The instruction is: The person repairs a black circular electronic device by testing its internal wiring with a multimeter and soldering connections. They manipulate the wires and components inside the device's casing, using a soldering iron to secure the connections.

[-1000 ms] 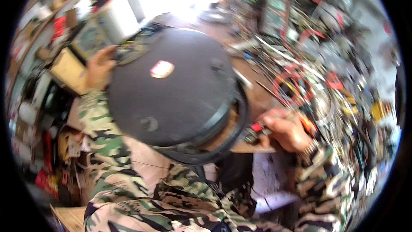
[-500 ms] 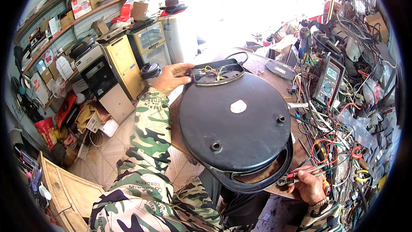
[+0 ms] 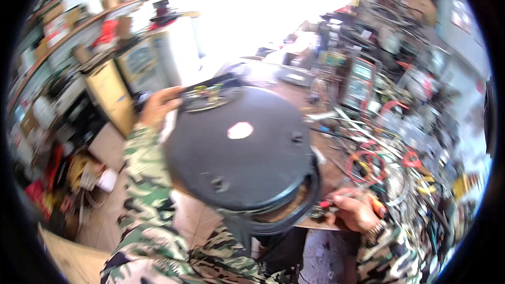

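A round black appliance [image 3: 242, 155], with a pale sticker, two round fittings and a lower rim with a handle, lies on the brown worktop [image 3: 334, 168]. At its far left an open housing [image 3: 213, 97] shows small wires. My left hand [image 3: 160, 108] grips that housing's left edge, fingers curled over it. At the near right edge my right hand [image 3: 352, 210] is closed round a small metal tool with red on it [image 3: 326, 208], probably pliers, next to an orange-handled tool [image 3: 379, 208]. The picture is blurred, so small details cannot be made out.
A multimeter [image 3: 360, 81], red leads [image 3: 365, 165] and tangled cables and tools crowd the right. Shelves of boxes [image 3: 73, 26], cream cabinets [image 3: 108, 94] and a cluttered floor are on the left, with a wooden piece [image 3: 66, 252] low left. Bright light fills the back.
My head's view has swung about, shifting the whole scene and blurring it again after a sharp moment. My hands stay on the same housing edge and tool, with little movement relative to the appliance.
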The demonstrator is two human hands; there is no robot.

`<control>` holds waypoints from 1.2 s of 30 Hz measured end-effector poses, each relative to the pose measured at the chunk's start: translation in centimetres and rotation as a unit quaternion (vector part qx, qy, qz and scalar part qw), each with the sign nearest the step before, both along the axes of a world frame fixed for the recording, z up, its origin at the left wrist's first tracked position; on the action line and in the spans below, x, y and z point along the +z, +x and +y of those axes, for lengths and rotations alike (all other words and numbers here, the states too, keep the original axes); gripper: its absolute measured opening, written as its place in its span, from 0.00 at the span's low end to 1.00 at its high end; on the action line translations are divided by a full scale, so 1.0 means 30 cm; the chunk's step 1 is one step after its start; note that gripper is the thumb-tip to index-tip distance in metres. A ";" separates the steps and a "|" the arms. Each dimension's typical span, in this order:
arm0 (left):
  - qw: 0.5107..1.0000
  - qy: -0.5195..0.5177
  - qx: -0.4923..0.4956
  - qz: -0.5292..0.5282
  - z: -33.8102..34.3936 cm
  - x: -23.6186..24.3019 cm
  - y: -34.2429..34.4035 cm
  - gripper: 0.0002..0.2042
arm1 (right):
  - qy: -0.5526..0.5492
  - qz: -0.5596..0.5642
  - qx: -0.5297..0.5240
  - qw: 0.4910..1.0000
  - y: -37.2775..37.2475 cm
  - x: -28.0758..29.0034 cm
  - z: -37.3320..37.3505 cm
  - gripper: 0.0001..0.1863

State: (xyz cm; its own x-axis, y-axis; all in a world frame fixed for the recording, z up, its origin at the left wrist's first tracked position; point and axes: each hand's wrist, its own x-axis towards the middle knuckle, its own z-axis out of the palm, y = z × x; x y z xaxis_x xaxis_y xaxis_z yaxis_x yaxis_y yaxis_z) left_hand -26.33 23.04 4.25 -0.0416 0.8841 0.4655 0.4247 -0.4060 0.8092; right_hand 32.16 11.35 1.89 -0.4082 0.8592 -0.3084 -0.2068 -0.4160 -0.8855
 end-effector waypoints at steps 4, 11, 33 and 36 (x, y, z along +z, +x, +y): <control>0.999 -0.003 -0.004 -0.051 -0.001 0.001 0.014 0.23 | -0.018 0.009 0.005 1.000 0.003 -0.014 0.015 0.13; 0.993 0.016 -0.054 -0.104 -0.003 -0.005 0.021 0.22 | 0.007 0.005 0.026 1.000 0.009 -0.031 0.021 0.14; 0.995 0.012 -0.044 -0.092 0.002 -0.006 0.014 0.24 | 0.023 0.003 0.031 0.999 0.010 -0.033 0.026 0.14; 0.996 0.009 -0.045 -0.082 0.004 -0.008 0.010 0.25 | 0.024 0.016 0.033 0.999 0.008 -0.033 0.024 0.14</control>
